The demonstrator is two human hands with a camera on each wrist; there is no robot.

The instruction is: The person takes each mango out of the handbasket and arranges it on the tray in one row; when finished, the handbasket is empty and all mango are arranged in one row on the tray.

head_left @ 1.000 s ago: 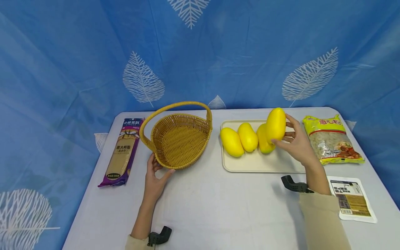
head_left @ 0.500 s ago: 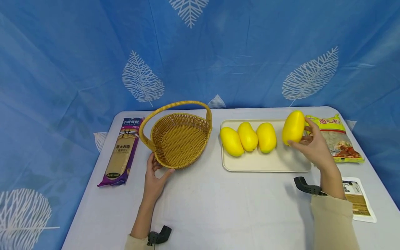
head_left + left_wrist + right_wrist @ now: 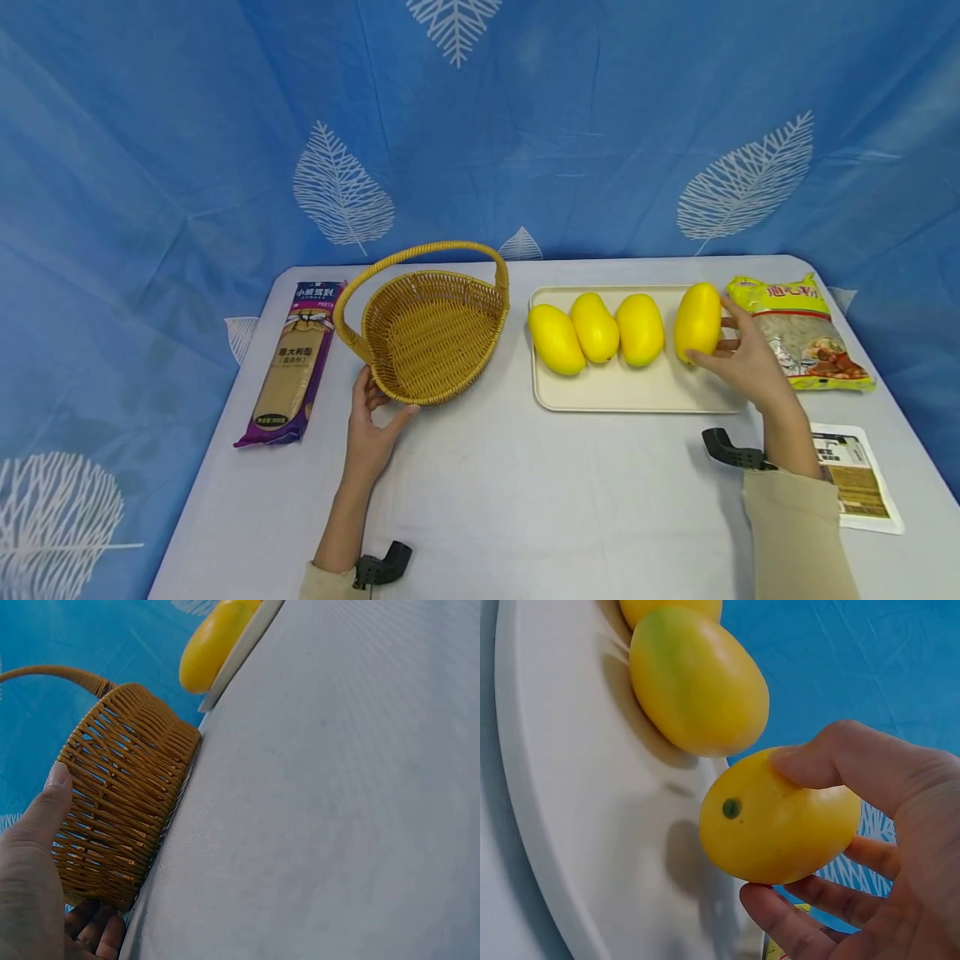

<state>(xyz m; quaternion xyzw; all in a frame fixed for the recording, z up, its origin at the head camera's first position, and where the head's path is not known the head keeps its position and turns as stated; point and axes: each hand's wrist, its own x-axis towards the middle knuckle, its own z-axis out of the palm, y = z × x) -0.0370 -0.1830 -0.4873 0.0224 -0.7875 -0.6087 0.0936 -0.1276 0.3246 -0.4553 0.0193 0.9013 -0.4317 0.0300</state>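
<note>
In the head view my right hand (image 3: 742, 354) grips a yellow mango (image 3: 697, 323) over the right end of a cream tray (image 3: 637, 396). The right wrist view shows my thumb on one side of this mango (image 3: 772, 825) and fingers on the other, with a small green stem spot facing the camera. Three more mangoes lie in a row on the tray, the nearest mango (image 3: 640, 330) just to the left. My left hand (image 3: 371, 433) holds the near left side of a wicker basket (image 3: 435, 342), thumb at its rim (image 3: 56, 776) and fingers by its base. Nothing lies inside the basket.
A purple pack of pasta (image 3: 292, 367) lies left of the basket. To the tray's right is a yellow bag of macaroni (image 3: 802, 333), with a white flat packet (image 3: 862, 483) nearer, partly covered by my right arm. A blue leaf-print cloth (image 3: 525, 125) hangs behind the table.
My right hand has carried the mango rightward from above the third mango, then lowered it toward the tray's right end. My left hand and the basket stay where they were.
</note>
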